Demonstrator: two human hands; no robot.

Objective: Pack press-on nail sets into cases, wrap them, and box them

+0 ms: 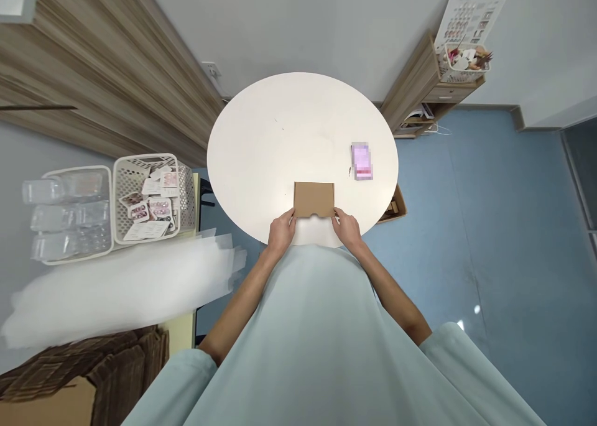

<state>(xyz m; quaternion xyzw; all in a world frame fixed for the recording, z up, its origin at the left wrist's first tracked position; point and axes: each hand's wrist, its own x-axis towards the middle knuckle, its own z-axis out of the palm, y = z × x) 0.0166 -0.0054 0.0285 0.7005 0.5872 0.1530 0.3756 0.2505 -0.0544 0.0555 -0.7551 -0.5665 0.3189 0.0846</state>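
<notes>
1. Head view: brown cardbd box point(314, 199) nr near edge of white table point(298, 127), abt midway btwn L & R edges; small notch in box's near side.
2. L hand point(282, 230): fingers clamped on box's near L corner.
3. R hand point(347, 229): clamped on box's near R corner; hands apart, box btwn them.
4. Purple item point(362, 161) nr table's R edge, pixelated, can't tell what; apart from box.
5. Beyond table's L edge: basket point(187, 193) w/ cards & packets point(158, 207), just beside 2nd basket point(111, 209) w/ clear containers point(79, 214).
6. Beyond far R edge: wood cabinet point(410, 78), white basket point(453, 74) on top. Carton point(400, 203) partly hidden under table's R edge.
</notes>
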